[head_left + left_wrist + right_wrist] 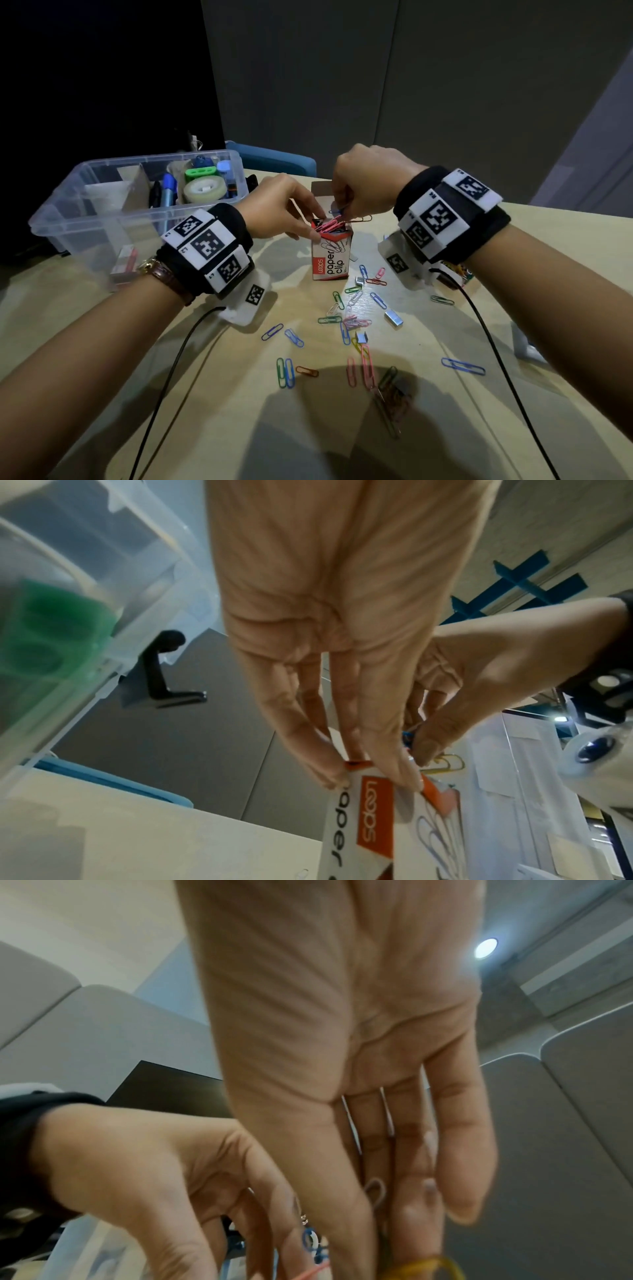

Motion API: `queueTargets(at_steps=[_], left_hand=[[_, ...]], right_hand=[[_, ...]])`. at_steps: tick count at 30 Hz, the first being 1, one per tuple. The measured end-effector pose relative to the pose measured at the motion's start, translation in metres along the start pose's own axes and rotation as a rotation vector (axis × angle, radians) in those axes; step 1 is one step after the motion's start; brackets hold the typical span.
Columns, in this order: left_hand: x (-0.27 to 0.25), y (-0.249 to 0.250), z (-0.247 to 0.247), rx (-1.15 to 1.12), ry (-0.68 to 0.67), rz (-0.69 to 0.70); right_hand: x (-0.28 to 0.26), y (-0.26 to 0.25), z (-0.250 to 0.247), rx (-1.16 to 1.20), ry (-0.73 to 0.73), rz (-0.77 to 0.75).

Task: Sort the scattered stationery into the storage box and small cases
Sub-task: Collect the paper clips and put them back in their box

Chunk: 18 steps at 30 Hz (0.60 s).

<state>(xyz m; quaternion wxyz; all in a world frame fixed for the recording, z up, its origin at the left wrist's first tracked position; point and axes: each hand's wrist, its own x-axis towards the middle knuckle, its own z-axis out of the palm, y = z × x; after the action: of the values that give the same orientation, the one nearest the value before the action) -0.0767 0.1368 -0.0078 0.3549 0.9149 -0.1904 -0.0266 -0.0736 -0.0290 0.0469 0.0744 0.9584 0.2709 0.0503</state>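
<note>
Cardboard, white and orange and printed "paper clip", makes up the small upright paper-clip box (330, 255) that stands open-topped near the middle of the pale wooden table (205, 394). The left hand (284, 209) pinches the box's upper rim between thumb and fingertips (399, 772), most likely to steady the light carton and hold its mouth wide while clips go in. Above that mouth the right hand (364, 186) has its fingers drawn together on a small bunch of coloured wire paper clips (334, 222), lowering them into the opening; pink ones already stick up out of the top (the box looks nearly full). From the right wrist view a yellow clip and a blue one show at the fingertips, though blur there makes the exact count uncertain.

Many more loose coloured paper clips (342, 318) lie scattered on the table in front of the box, with a few small silver staple blocks (394, 317) among them, so the sorting is partway done. Left of the box sits the clear plastic storage box (68, 219), already holding a roll of clear tape (204, 190), pens and a green holder, within easy reach for the larger items.
</note>
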Motion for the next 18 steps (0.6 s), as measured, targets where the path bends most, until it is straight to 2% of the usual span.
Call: queueTargets(at_steps=[4, 8, 10, 15, 18], left_hand=[[-0.003, -0.003, 0.002, -0.002, 0.026, 0.046], [-0.005, -0.006, 0.002, -0.073, 0.025, 0.031], [-0.006, -0.006, 0.003, -0.090, 0.012, 0.029], [-0.006, -0.005, 0.007, -0.071, 0.039, 0.022], [-0.006, -0.005, 0.007, -0.056, 0.058, 0.024]], right_hand=[[0.004, -0.002, 0.003, 0.132, 0.031, 0.043], [0.005, 0.000, 0.012, 0.357, 0.028, 0.105], [0.002, 0.005, 0.014, 0.391, 0.028, 0.116], [-0.009, 0.018, 0.021, 0.508, -0.082, 0.010], [-0.008, 0.021, 0.030, 0.525, -0.048, -0.004]])
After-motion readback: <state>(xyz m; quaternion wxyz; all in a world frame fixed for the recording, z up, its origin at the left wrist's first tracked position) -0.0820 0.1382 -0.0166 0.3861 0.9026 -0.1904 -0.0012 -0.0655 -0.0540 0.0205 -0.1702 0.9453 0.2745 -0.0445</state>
